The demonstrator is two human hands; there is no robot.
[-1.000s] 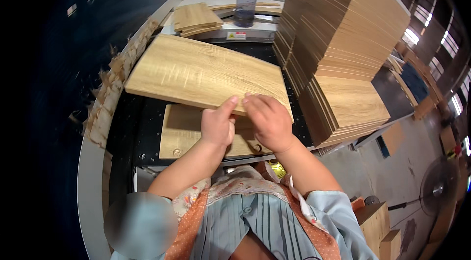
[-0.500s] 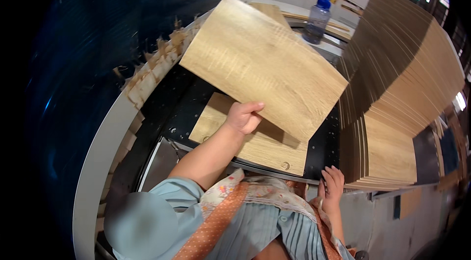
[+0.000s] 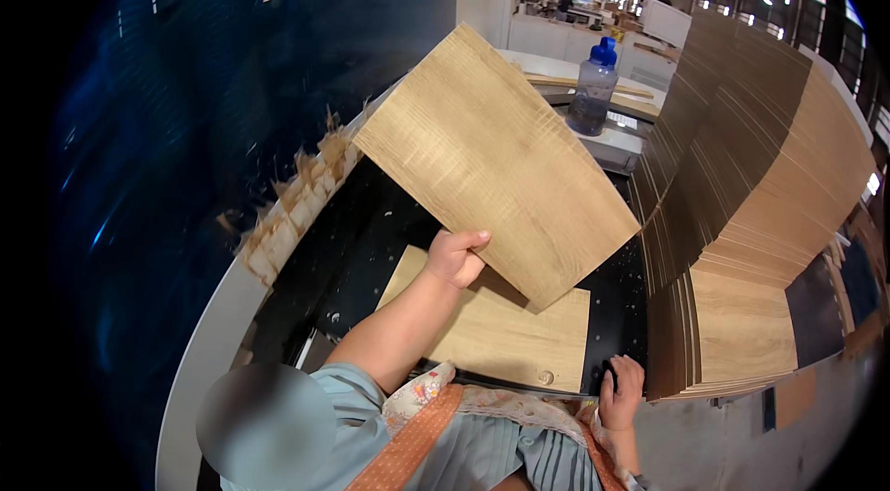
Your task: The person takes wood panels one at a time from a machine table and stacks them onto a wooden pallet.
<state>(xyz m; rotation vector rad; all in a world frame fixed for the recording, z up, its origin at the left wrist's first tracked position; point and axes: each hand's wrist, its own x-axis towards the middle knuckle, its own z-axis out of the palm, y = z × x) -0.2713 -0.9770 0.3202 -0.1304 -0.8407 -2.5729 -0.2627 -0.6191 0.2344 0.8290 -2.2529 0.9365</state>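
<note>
Tilted up off the work surface is a rectangular wood-grain board, pale brown. My left hand grips its near edge, thumb on the upper face and the other fingers hidden beneath. Under it, a second wood-grain board lies flat on the black table, partly covered by my left forearm. This lower board has a small round fitting near its front edge. At the table's front right corner rests my right hand, fingers loosely bent and thumb apart, with no object visible in it.
Tall stacks of boards stand close on the right, wood-grain ones lower in front. A blue-capped bottle is behind the table. On the left, a curved pale rim carries torn brown tape beside a dark blue glossy panel.
The view has tilted up, so most things sit lower in the picture. The held board has turned somewhat, still in my left hand. My right hand stays at the front corner, its fingers slightly more bent.
</note>
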